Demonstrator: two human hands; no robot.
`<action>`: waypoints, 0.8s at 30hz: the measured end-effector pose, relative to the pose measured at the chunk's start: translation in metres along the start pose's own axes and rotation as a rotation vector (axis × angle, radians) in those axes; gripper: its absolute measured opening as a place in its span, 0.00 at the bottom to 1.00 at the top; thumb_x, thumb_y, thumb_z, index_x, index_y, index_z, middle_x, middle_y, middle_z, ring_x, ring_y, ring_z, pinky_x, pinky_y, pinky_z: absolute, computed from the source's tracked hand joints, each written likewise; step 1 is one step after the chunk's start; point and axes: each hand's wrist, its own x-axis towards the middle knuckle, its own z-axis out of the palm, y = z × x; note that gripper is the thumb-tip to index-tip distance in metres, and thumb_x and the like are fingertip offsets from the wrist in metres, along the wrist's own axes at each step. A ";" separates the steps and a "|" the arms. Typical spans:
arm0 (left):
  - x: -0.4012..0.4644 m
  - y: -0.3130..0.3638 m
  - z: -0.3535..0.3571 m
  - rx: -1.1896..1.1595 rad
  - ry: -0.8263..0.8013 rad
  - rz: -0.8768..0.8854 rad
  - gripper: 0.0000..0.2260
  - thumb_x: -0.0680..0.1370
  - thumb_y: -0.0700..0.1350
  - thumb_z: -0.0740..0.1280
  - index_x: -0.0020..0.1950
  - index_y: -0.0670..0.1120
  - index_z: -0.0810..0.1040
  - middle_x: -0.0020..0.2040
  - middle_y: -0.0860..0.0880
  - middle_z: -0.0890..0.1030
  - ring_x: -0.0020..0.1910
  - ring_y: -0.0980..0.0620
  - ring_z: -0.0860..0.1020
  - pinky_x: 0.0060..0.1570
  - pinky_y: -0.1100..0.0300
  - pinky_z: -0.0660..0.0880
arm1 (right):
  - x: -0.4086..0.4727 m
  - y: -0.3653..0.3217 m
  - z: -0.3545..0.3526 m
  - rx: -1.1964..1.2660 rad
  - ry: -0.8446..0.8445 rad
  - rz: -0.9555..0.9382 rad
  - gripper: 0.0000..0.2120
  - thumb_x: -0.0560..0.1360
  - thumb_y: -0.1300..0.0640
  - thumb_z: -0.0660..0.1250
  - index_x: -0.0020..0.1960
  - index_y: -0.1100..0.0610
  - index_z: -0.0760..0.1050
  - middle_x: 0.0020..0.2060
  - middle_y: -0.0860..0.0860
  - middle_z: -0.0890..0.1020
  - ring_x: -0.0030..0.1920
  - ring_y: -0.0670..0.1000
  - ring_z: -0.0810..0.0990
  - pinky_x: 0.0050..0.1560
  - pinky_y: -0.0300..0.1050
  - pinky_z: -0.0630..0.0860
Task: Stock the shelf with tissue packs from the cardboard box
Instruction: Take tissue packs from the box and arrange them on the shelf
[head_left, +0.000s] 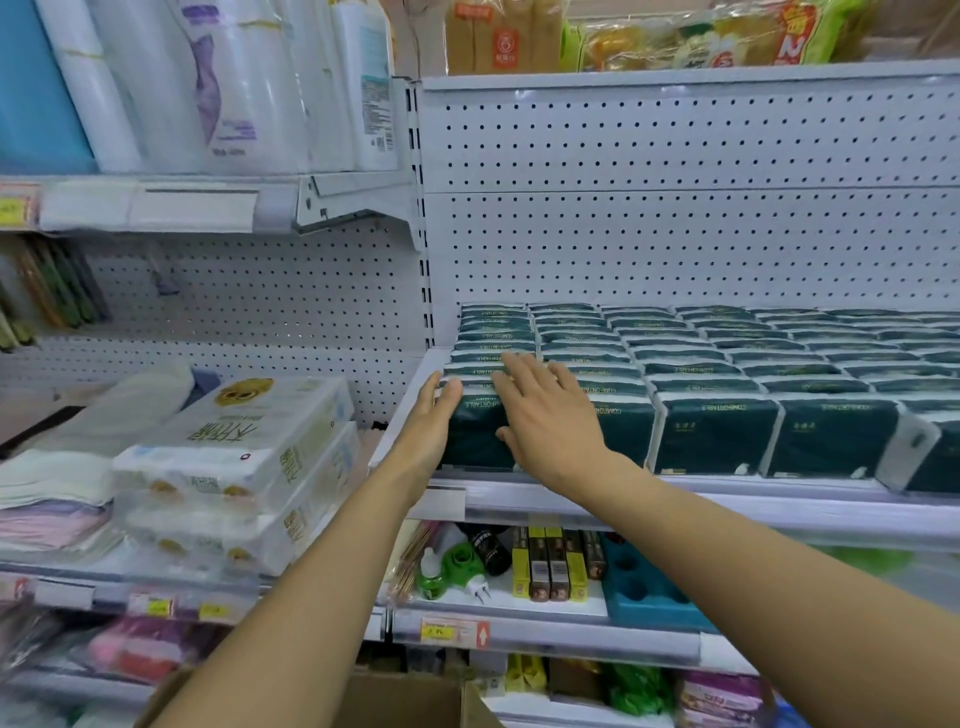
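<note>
While both hands are up on the shelf (571, 499), the person is squaring off the front-left tissue pack (475, 436) in the dark green rows. The left hand (434, 421) is lying flat against its left end, and the right hand (545, 415) is pressing on its top with straight fingers, thumb on the front face; neither is gripping. Looks like the seating step to me. Next move is probably reaching down into the cardboard box (395, 701) at the bottom edge, though I can't see any packs inside it.
</note>
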 end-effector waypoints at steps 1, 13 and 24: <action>0.002 -0.002 0.001 0.018 -0.004 0.002 0.28 0.82 0.60 0.55 0.80 0.56 0.52 0.79 0.54 0.57 0.77 0.53 0.57 0.70 0.56 0.55 | -0.002 0.000 0.004 -0.010 -0.034 -0.019 0.32 0.81 0.50 0.61 0.78 0.62 0.53 0.78 0.60 0.55 0.78 0.59 0.54 0.76 0.57 0.49; -0.001 0.000 -0.001 0.071 0.006 0.149 0.35 0.77 0.57 0.69 0.79 0.57 0.55 0.77 0.56 0.61 0.75 0.54 0.61 0.70 0.56 0.62 | -0.043 0.033 -0.010 -0.028 -0.022 0.153 0.45 0.77 0.37 0.61 0.80 0.59 0.41 0.79 0.57 0.48 0.79 0.57 0.44 0.75 0.59 0.36; 0.003 -0.002 -0.009 0.109 -0.061 0.060 0.41 0.68 0.63 0.72 0.78 0.61 0.58 0.76 0.53 0.64 0.73 0.47 0.65 0.72 0.46 0.66 | -0.048 0.051 0.004 0.025 -0.109 0.209 0.36 0.79 0.40 0.58 0.79 0.58 0.49 0.78 0.57 0.54 0.79 0.57 0.50 0.77 0.58 0.43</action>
